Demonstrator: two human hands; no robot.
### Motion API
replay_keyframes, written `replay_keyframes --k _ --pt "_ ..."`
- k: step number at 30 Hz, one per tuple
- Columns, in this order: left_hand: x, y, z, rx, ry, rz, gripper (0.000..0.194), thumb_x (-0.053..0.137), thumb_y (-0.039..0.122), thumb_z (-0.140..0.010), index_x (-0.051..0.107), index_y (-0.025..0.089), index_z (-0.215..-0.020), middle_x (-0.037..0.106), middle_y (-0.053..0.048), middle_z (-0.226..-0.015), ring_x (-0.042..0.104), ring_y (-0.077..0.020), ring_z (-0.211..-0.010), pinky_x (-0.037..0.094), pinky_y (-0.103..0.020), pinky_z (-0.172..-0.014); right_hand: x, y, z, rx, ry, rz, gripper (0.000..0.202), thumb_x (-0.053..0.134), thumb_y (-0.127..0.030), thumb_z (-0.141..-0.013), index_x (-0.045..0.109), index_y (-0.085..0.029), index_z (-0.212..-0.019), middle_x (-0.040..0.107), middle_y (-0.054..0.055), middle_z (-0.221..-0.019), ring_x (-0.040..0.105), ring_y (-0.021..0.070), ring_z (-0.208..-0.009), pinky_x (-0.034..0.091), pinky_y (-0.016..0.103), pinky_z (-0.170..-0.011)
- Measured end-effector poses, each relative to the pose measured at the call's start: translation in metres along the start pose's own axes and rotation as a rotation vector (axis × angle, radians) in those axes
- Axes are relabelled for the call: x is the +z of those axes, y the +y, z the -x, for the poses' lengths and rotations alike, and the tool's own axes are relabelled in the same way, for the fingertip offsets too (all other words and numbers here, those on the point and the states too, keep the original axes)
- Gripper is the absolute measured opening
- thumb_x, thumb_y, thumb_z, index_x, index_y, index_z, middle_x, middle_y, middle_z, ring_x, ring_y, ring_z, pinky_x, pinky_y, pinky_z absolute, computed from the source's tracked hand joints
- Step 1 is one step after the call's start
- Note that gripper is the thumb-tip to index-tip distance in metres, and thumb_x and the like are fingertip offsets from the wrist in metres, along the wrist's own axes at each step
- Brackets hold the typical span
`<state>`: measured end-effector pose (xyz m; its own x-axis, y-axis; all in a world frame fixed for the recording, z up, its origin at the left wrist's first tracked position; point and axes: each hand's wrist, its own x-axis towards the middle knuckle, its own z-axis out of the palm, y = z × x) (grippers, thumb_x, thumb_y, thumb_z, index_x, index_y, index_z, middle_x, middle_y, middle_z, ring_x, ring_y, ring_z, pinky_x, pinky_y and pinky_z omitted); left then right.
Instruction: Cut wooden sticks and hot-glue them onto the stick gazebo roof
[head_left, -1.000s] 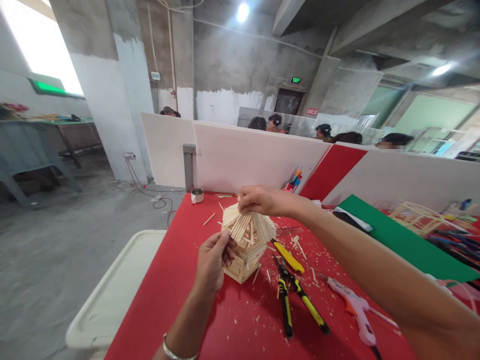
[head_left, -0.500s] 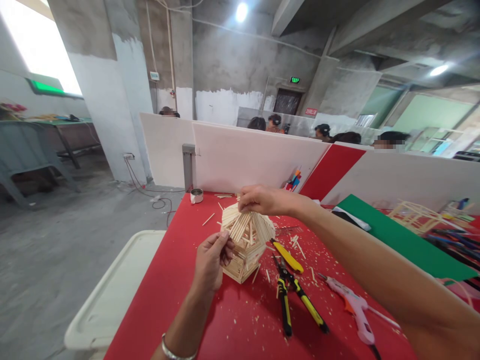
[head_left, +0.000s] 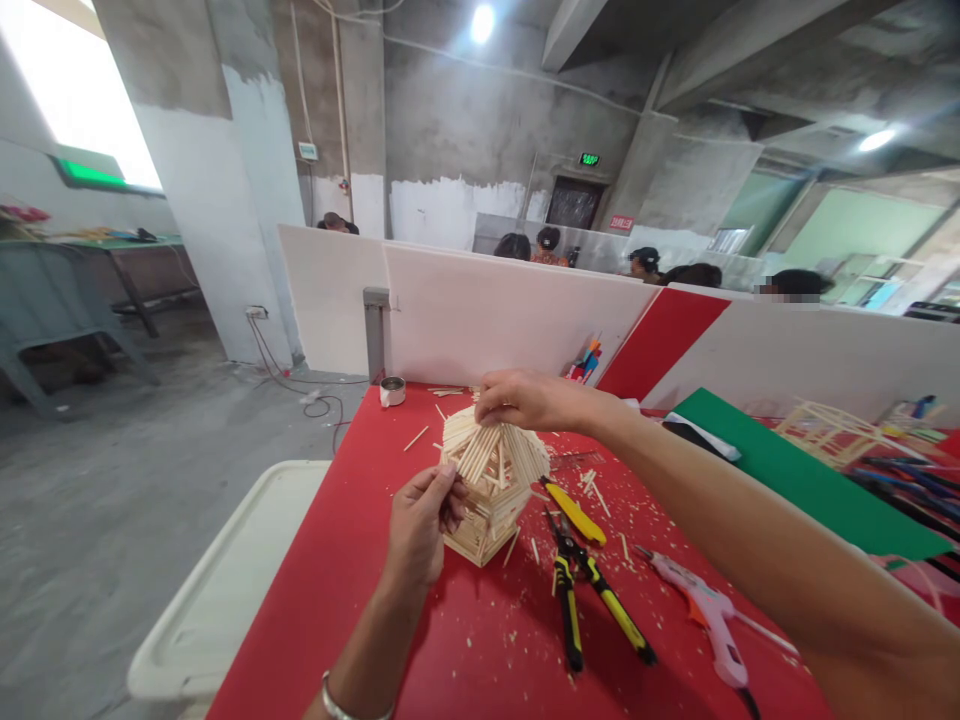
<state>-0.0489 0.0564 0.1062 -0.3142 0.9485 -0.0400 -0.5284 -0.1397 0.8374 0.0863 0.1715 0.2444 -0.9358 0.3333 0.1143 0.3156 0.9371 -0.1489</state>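
Note:
A small pavilion-like model built of thin wooden sticks (head_left: pixel 491 505) stands upright on the red table, its pointed roof made of sloping sticks. At the lower left edge of that roof, the thumb and fingers of my left hand (head_left: pixel 421 510) are pinched together on the stick ends. My right hand (head_left: pixel 521 398) reaches over from the right, its fingers closed on the roof's peak; the fingertips are partly hidden. Just right of the model lie a yellow utility knife (head_left: pixel 576 512) and pliers (head_left: pixel 570 600) with black and yellow handles, spread apart.
A pink glue gun (head_left: pixel 705 610) with its cord lies at the right. Stick offcuts and shavings litter the red table (head_left: pixel 337 590). A tape roll (head_left: pixel 392 391) sits near the far left corner. Behind are a green mat (head_left: pixel 795 470), a stick frame (head_left: pixel 832 435) and a white partition (head_left: pixel 510 310).
Both hands keep almost the same hold and place on the model. The view has shifted very slightly, and a head behind the partition has moved a little.

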Motion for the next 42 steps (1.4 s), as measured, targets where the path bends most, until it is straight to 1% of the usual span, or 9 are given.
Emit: replay_keyframes --k 21,24,28,31,33,35,37,39,42 --pt "0.000 0.000 0.000 0.030 0.011 -0.052 0.027 0.074 0.038 -0.064 0.064 0.013 -0.058 0.058 0.000 -0.050 0.043 -0.0053 -0.037 0.027 -0.017 -0.036 0.002 0.000 0.000 0.000 0.013 0.042 0.015 0.055 -0.015 -0.085 0.069 -0.022 -0.086 0.062 0.002 -0.088 0.057 0.0129 -0.081 0.041 0.025 -0.074" --pt "-0.002 0.004 0.002 0.123 0.075 -0.160 0.024 0.072 0.039 -0.066 0.068 0.015 -0.065 0.061 -0.001 -0.055 0.046 -0.0079 -0.042 0.031 -0.019 -0.038 0.003 -0.001 -0.001 -0.019 0.032 0.062 0.014 0.054 -0.015 -0.086 0.068 -0.020 -0.086 0.061 0.003 -0.088 0.056 0.0131 -0.081 0.040 0.025 -0.072" --pt "-0.004 0.023 0.017 0.469 0.156 -0.478 0.015 0.069 0.033 -0.071 0.070 0.019 -0.063 0.061 -0.001 -0.058 0.049 -0.0131 -0.052 0.038 -0.023 -0.050 -0.001 -0.013 0.002 -0.065 0.068 0.080 0.016 0.051 -0.015 -0.087 0.067 -0.019 -0.086 0.059 0.003 -0.087 0.053 0.0130 -0.080 0.038 0.026 -0.072" --pt "-0.001 0.041 0.037 0.579 0.070 -0.649 0.014 0.073 0.026 -0.066 0.069 0.023 -0.053 0.056 -0.001 -0.053 0.044 -0.0147 -0.053 0.037 -0.024 -0.054 -0.006 -0.033 0.017 -0.128 0.092 0.099 0.016 0.050 -0.015 -0.087 0.065 -0.019 -0.084 0.057 0.003 -0.084 0.051 0.0133 -0.080 0.036 0.026 -0.070" --pt "0.004 0.045 0.051 0.592 0.018 -0.707 0.002 0.075 0.024 -0.063 0.074 0.025 -0.065 0.061 -0.003 -0.062 0.047 -0.0169 -0.057 0.038 -0.025 -0.058 -0.004 -0.049 0.035 -0.146 0.088 0.108 0.017 0.048 -0.012 -0.086 0.064 -0.019 -0.084 0.056 0.003 -0.083 0.050 0.0135 -0.079 0.036 0.026 -0.068" --pt "0.010 0.039 0.063 0.598 -0.032 -0.763 0.017 0.075 0.022 -0.062 0.076 0.026 -0.079 0.066 -0.005 -0.075 0.052 -0.0190 -0.065 0.040 -0.026 -0.062 0.005 -0.065 0.058 -0.111 0.071 0.134 0.019 0.047 -0.010 -0.086 0.063 -0.020 -0.084 0.056 0.003 -0.082 0.049 0.0140 -0.078 0.035 0.026 -0.066" --pt "0.016 0.023 0.071 0.556 -0.140 -0.809 0.017 0.072 0.022 -0.066 0.076 0.026 -0.083 0.067 -0.006 -0.077 0.055 -0.0190 -0.066 0.041 -0.026 -0.063 0.023 -0.078 0.083 -0.033 0.058 0.197 0.021 0.045 -0.008 -0.085 0.062 -0.019 -0.084 0.057 0.004 -0.084 0.048 0.0152 -0.077 0.034 0.028 -0.062" --pt "0.021 -0.001 0.077 0.454 -0.296 -0.821 0.012 0.066 0.021 -0.073 0.075 0.025 -0.079 0.065 -0.005 -0.067 0.054 -0.0173 -0.058 0.040 -0.025 -0.057 0.046 -0.088 0.108 0.084 0.056 0.264 0.020 0.044 -0.006 -0.084 0.061 -0.018 -0.084 0.058 0.006 -0.086 0.048 0.0167 -0.077 0.032 0.029 -0.059" --pt "0.027 -0.040 0.082 0.367 -0.377 -0.790 0.013 0.061 0.021 -0.076 0.074 0.024 -0.078 0.062 -0.004 -0.062 0.053 -0.0172 -0.055 0.039 -0.025 -0.055 0.084 -0.092 0.143 0.273 0.101 0.282 0.017 0.046 -0.008 -0.083 0.060 -0.017 -0.083 0.058 0.006 -0.084 0.049 0.0172 -0.076 0.032 0.029 -0.059"
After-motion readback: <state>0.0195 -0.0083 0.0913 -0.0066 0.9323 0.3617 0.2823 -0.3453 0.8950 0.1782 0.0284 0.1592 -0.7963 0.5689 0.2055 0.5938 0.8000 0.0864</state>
